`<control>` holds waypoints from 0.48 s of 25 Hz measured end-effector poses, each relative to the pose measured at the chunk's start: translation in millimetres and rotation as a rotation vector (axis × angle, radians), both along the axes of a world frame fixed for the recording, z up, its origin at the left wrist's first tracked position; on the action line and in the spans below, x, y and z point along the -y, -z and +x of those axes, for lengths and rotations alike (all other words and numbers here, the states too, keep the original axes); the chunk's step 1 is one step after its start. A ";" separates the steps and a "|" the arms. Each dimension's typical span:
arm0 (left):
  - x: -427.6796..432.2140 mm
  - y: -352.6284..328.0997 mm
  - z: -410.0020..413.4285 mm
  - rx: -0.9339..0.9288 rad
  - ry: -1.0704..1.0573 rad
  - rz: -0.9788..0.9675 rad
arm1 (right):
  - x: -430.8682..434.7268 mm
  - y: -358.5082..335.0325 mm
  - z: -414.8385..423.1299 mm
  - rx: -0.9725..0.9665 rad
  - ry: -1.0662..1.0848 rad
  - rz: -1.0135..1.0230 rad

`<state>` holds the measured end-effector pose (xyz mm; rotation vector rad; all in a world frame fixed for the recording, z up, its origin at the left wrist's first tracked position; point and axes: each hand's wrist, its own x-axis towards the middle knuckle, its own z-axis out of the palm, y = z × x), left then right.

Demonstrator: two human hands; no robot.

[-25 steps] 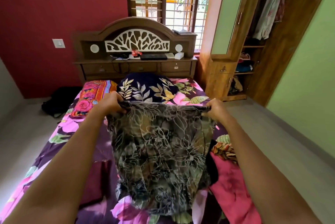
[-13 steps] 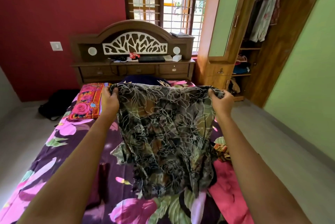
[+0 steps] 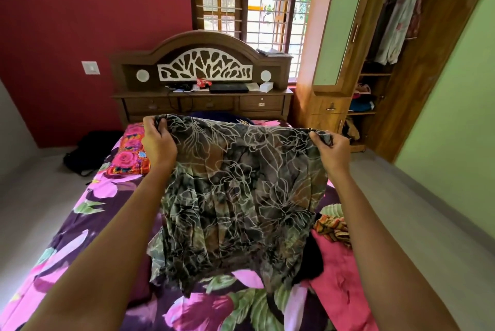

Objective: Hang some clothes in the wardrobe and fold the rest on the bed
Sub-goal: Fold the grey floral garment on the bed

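A dark garment [image 3: 238, 197] printed with pale outlined flowers hangs spread out in front of me over the bed [image 3: 80, 221]. My left hand [image 3: 158, 140] grips its top left corner and my right hand [image 3: 330, 150] grips its top right corner, both held up at the same height. The cloth's lower edge hangs just above the purple floral sheet. On the bed to the right lie a pink garment [image 3: 340, 285] and an orange patterned one [image 3: 333, 229]. The wooden wardrobe [image 3: 439, 44] stands open at the far right with clothes [image 3: 396, 23] hanging inside.
A carved headboard with drawers [image 3: 203, 89] closes the bed's far end, below a barred window [image 3: 254, 1]. A bright floral pillow [image 3: 130, 154] lies at the head. A black bag [image 3: 88, 151] sits on the floor left of the bed. Grey floor runs along both sides.
Both hands have lifted the garment from near the sheet and pulled its top edge wider, so it now hangs stretched and hides the dark leaf-print pillow behind it.
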<state>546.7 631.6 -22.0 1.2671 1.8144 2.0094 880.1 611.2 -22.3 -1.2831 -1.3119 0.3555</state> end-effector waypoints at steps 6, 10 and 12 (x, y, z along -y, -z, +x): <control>3.5 7.8 -1.6 0.017 -0.111 -0.076 | -7.7 9.7 -3.0 -0.109 0.134 0.034; 1.8 10.4 3.6 0.051 0.020 -0.029 | -6.7 17.7 -12.1 -0.233 0.144 -0.097; 1.6 3.6 9.4 0.136 0.151 -0.020 | 1.4 8.6 -13.3 -0.376 -0.017 -0.219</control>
